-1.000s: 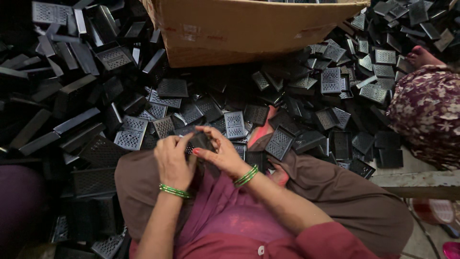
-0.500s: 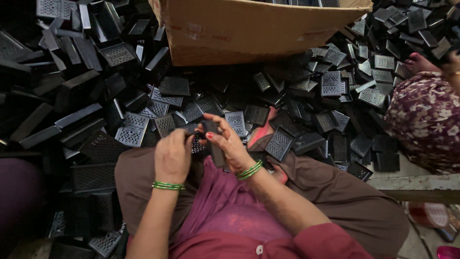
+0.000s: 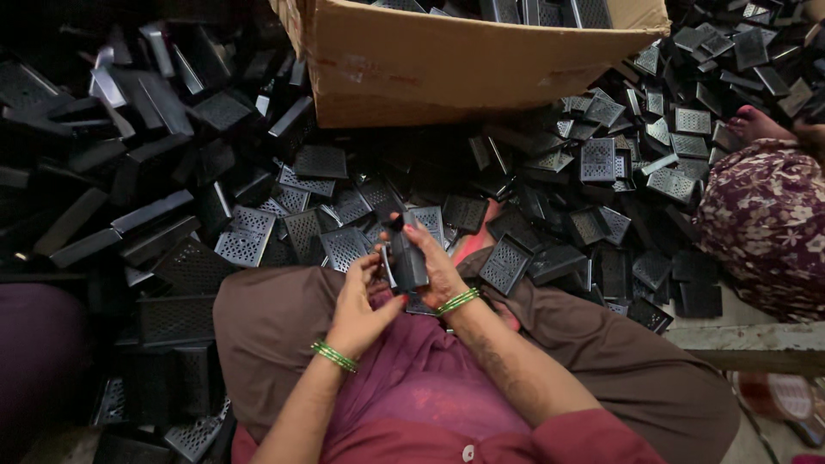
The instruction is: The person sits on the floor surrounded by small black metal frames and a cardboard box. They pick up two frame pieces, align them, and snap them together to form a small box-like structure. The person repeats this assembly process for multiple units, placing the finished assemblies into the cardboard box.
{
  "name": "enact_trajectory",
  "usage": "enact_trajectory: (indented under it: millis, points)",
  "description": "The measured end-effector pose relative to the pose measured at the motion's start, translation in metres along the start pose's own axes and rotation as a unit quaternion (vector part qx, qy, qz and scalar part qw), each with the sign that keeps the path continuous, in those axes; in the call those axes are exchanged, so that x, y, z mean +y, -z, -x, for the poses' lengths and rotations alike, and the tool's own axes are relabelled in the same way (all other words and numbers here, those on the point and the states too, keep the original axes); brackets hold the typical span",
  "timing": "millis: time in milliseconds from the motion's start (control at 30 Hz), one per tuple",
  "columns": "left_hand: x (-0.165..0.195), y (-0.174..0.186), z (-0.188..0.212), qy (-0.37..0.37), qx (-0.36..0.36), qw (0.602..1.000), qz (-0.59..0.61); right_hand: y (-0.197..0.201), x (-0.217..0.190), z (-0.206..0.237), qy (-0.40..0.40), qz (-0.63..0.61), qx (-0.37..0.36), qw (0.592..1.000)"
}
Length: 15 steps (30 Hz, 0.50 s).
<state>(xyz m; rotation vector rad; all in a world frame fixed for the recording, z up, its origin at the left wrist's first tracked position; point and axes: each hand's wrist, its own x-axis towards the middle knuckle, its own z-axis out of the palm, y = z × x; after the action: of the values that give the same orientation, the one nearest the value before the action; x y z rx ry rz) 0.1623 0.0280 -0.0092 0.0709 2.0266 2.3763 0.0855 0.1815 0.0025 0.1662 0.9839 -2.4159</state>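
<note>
Both my hands, left (image 3: 359,302) and right (image 3: 436,268), grip one black perforated plastic panel (image 3: 406,256); heaps lie loose around, cardboard box (image 3: 468,64) partly filled.

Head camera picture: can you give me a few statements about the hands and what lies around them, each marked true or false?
1. Both hands hold one black plastic part above the lap. True.
2. The left hand is empty and rests on the floor. False: its fingers touch the black part, which the right hand also grips.
3. Green bangles sit on the wrists. True.
4. The cardboard box is empty. False: black parts show inside it.
5. Perforated black pieces cover the floor. True.
</note>
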Motion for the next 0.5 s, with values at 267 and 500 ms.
enact_trajectory:
  millis: [267, 500]
  points:
    - [0.008, 0.008, -0.009, 0.070, 0.044, 0.988, 0.132, -0.013, -0.021, 0.009, -0.019, -0.032, -0.080, 0.996]
    - [0.010, 0.018, -0.014, 0.059, 0.051, 0.961, 0.265, -0.039, -0.014, 0.022, 0.116, 0.323, -0.080, 0.936]
